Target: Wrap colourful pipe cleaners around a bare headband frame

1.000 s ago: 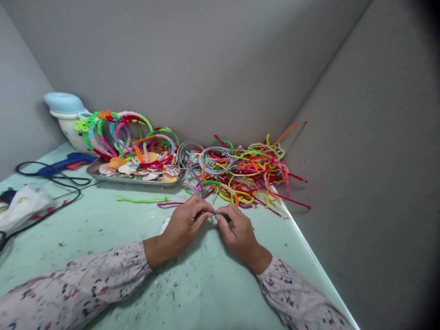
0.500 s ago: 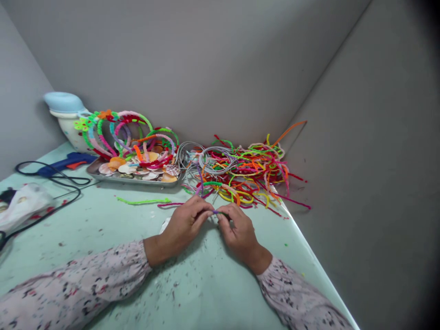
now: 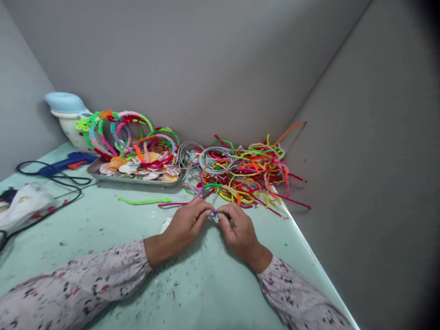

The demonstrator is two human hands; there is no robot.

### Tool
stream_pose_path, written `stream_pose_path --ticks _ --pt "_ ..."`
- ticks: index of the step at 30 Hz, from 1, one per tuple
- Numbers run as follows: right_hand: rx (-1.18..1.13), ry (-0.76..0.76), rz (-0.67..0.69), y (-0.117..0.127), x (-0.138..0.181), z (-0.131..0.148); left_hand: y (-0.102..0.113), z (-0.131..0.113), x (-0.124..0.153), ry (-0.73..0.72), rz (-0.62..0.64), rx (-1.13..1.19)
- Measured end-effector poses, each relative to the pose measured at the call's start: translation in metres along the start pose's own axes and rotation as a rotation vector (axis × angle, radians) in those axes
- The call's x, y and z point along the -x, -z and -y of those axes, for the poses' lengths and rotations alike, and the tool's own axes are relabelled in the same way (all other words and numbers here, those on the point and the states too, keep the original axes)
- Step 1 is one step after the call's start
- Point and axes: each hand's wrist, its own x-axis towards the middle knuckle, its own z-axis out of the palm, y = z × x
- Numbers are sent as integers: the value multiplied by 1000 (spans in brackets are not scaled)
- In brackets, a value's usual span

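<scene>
Between my two hands is a small hoop (image 3: 213,185) wrapped in bands of purple, green, pale pink and orange pipe cleaner. My left hand (image 3: 187,224) pinches a purple pipe cleaner (image 3: 215,213) at the near side of the hoop, thumb against forefinger. A loose purple end stands up above that hand. My right hand (image 3: 238,231) grips the hoop just beside the purple piece, where a dark green stretch shows. The fingertips of both hands are a short gap apart, and parts of the hoop are hidden behind them.
Behind my hands lies a tangled heap of pipe cleaners (image 3: 254,169) with coiled grey wire (image 3: 218,160). A metal tray (image 3: 137,181) holds shells and wrapped hoops. Left are a blue glue gun (image 3: 65,164), its black cord, a white cup with blue lid (image 3: 65,103) and a plastic bag (image 3: 29,206).
More purple pipe cleaner shows between my fingertips, bunched around the hoop. The loose purple end has tilted slightly. Both hands stay in nearly the same place.
</scene>
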Motion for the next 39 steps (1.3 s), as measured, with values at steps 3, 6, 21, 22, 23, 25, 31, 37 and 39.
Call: stream_pose_path --ticks 3,6,21,22,23,25,31,37,39 --pt "-2 -10 22 1 0 1 0 0 0 12 9 -13" --pt "-3 -13 34 1 -1 1 0 0 1 25 23 -32" --pt "-16 6 41 0 0 1 -2 2 1 28 49 -40" --pt "-14 5 38 1 0 1 -2 2 1 27 49 -32" --pt "-12 6 37 1 0 1 -2 2 1 28 48 -27" --pt "-9 12 36 1 0 1 -2 2 1 26 50 -23" --pt "-11 24 36 1 0 1 -1 2 -1 18 65 -43" --pt "-16 31 29 1 0 2 1 1 1 6 78 -45" --pt "-18 31 26 1 0 2 1 1 1 4 75 -41"
